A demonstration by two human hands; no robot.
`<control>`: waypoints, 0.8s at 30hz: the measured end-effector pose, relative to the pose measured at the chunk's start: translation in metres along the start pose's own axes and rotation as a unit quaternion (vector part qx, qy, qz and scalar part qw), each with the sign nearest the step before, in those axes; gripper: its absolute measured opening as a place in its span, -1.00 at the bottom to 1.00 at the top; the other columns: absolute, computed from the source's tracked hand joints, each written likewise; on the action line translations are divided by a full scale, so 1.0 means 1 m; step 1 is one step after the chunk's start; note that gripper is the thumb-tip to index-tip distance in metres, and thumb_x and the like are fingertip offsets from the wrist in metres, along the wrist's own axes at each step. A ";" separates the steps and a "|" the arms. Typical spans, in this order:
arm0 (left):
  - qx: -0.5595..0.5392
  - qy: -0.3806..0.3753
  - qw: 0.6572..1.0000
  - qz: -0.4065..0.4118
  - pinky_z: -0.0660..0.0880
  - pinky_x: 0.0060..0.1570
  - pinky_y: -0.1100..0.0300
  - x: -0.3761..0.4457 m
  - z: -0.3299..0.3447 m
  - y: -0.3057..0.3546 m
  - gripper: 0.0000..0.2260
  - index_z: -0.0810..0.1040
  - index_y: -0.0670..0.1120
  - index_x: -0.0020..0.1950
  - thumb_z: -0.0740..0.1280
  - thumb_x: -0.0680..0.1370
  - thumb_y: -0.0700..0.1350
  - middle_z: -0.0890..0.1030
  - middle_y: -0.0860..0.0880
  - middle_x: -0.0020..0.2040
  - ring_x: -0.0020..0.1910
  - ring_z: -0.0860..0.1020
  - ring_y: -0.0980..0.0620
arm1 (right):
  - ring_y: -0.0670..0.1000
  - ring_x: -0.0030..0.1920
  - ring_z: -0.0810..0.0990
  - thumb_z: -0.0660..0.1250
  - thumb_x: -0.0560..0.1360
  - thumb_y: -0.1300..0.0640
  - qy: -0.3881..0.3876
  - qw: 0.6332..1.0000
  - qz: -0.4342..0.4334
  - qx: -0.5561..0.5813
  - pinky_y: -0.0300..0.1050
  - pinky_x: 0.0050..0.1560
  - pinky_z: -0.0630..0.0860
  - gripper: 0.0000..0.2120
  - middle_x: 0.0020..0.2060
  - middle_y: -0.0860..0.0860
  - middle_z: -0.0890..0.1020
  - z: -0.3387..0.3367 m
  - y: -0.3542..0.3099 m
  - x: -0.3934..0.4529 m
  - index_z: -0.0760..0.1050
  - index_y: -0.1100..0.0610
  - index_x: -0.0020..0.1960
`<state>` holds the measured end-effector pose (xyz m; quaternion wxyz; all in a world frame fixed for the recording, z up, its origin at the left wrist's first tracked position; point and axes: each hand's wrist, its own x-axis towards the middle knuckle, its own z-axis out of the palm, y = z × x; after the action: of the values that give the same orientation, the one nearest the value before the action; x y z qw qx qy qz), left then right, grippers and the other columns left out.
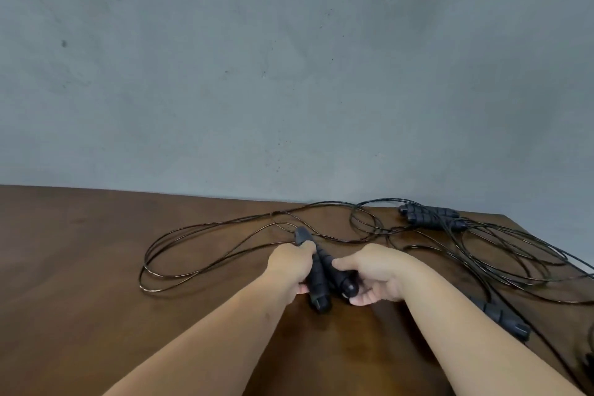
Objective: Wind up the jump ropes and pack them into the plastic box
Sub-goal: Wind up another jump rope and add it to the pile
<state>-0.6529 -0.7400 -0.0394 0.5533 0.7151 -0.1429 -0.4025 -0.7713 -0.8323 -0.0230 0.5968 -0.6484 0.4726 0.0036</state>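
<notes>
Ropes lie loose across my brown table (pixel 96 267), thin black cords with dark ribbed handles. I have one rope's two handles (pixel 324 276) side by side at the near centre: my left hand (pixel 291 267) curls round the left one, and my right hand (pixel 374 273) pinches the butt of the right one between thumb and fingers. That rope's cord (pixel 167 254) runs off to the left in long open loops, flat on the wood. A second pair of handles (pixel 430 217) rests at the far right by the grey wall (pixel 289 58), amid a tangle of cord (pixel 501 254). Another handle (pixel 504 320) shows at the near right, partly behind my right forearm.
</notes>
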 end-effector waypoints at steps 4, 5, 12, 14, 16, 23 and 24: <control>0.009 0.038 0.999 -0.010 0.63 -0.06 -0.05 -0.006 -0.008 -0.006 -0.69 0.45 -0.13 0.28 0.15 0.65 0.03 0.60 -0.16 0.07 0.00 0.61 -0.16 | 0.02 -0.28 0.67 0.36 0.56 0.13 -0.078 0.996 -0.003 0.033 -0.05 -0.11 0.62 -0.76 -0.21 0.11 0.66 0.009 0.007 -0.017 0.55 0.26 0.15; -0.002 0.046 0.999 -0.015 0.62 -0.03 -0.08 -0.007 -0.012 -0.006 -0.68 0.46 -0.13 0.29 0.14 0.66 0.03 0.61 -0.17 0.04 -0.04 0.62 -0.17 | 0.02 -0.28 0.67 0.36 0.57 0.15 -0.085 0.995 -0.008 0.055 -0.04 -0.08 0.62 -0.77 -0.24 0.11 0.67 0.014 0.008 -0.019 0.55 0.27 0.14; 0.045 0.133 0.990 0.035 0.58 -0.25 0.05 -0.025 -0.049 -0.003 -0.65 0.44 -0.22 0.30 0.08 0.67 -0.02 0.61 -0.18 0.03 -0.18 0.58 -0.09 | 0.09 -0.24 0.71 0.36 0.56 0.23 -0.119 0.973 -0.058 0.186 -0.04 -0.15 0.64 -0.74 -0.20 0.19 0.71 0.064 0.002 -0.033 0.51 0.33 0.20; 0.127 0.181 0.972 0.076 0.35 -0.40 0.16 -0.035 -0.063 0.000 -0.64 0.44 -0.24 0.30 0.07 0.67 -0.03 0.58 -0.15 0.09 -0.20 0.50 -0.01 | 0.11 -0.22 0.72 0.39 0.54 0.24 -0.125 0.969 -0.077 0.199 -0.05 -0.17 0.65 -0.72 -0.19 0.21 0.71 0.081 -0.003 -0.038 0.50 0.34 0.21; 0.172 0.185 0.962 0.100 0.33 -0.39 0.19 -0.046 -0.078 0.003 -0.65 0.47 -0.22 0.26 0.06 0.68 -0.02 0.57 -0.11 0.02 -0.24 0.48 0.03 | 0.10 -0.21 0.72 0.40 0.54 0.21 -0.128 0.971 -0.104 0.175 -0.05 -0.15 0.66 -0.73 -0.20 0.19 0.72 0.097 -0.009 -0.043 0.51 0.32 0.18; 0.175 0.018 0.980 0.092 0.56 -0.16 0.18 -0.095 -0.147 0.010 -0.56 0.60 -0.12 0.06 0.39 0.47 0.24 0.69 -0.10 -0.16 -0.24 0.61 0.00 | -0.05 -0.34 0.63 0.34 0.58 0.05 -0.076 0.970 -0.232 0.003 -0.16 -0.20 0.63 -0.80 -0.28 0.07 0.68 0.159 -0.038 -0.071 0.59 0.17 0.07; 0.181 0.003 0.979 0.092 0.54 -0.24 0.24 -0.102 -0.159 0.013 -0.57 0.59 -0.13 0.08 0.41 0.47 0.21 0.67 -0.08 -0.19 -0.28 0.60 0.04 | -0.05 -0.35 0.61 0.33 0.58 0.05 -0.069 0.967 -0.247 -0.014 -0.16 -0.19 0.62 -0.80 -0.28 0.06 0.68 0.170 -0.042 -0.075 0.59 0.17 0.08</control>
<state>-0.5979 -0.5708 0.0249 0.4503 0.7882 -0.2769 -0.3150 -0.6916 -0.6617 0.0032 0.6011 -0.7515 0.2557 -0.0926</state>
